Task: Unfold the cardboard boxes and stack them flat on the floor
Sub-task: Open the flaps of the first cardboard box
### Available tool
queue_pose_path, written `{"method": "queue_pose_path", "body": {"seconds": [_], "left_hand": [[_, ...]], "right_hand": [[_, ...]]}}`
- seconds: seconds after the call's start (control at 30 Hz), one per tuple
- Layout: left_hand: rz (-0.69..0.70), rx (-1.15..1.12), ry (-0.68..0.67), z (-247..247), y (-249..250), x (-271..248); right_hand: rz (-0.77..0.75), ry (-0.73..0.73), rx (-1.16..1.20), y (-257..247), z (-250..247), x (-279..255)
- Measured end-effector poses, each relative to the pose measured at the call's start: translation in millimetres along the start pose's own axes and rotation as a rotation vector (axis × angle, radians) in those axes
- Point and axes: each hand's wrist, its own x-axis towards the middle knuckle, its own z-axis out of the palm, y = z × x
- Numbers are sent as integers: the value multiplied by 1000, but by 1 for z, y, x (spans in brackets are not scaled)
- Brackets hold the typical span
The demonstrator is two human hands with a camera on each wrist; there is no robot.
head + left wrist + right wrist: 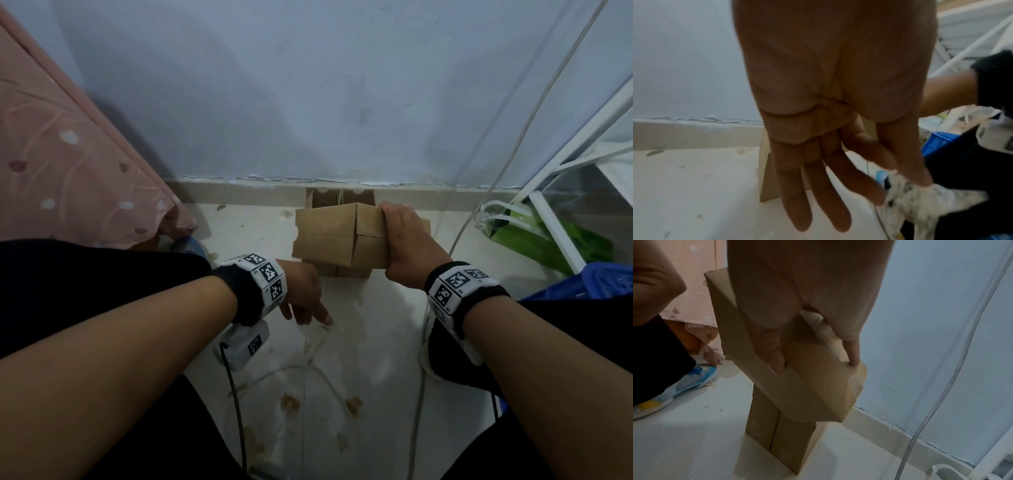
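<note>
Lower box (pixel 346 272) mostly hidden

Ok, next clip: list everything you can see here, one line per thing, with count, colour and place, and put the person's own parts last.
brown cardboard box: one, held above the floor near the wall, in the right hand's grip.
brown cardboard boxes on the floor: count unclear, standing under the held one by the skirting.
pink flowered curtain: one, far left.
white metal rack: one, far right.
green bag: one, under the rack.
blue plastic crate: one, right edge.
clear cable: one, hanging at right.
blue and white shoe: one, on the floor.
left hand: fingers straight, empty.
right hand: gripping the held box's end.
</note>
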Motion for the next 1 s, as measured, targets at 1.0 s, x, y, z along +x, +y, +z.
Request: {"method": "queue_pose_path", "body": {"seconds": [1.0], "left_hand": [[128, -638, 325, -11, 10, 4]], "right_hand": [[119, 16, -230, -24, -5, 1]]}}
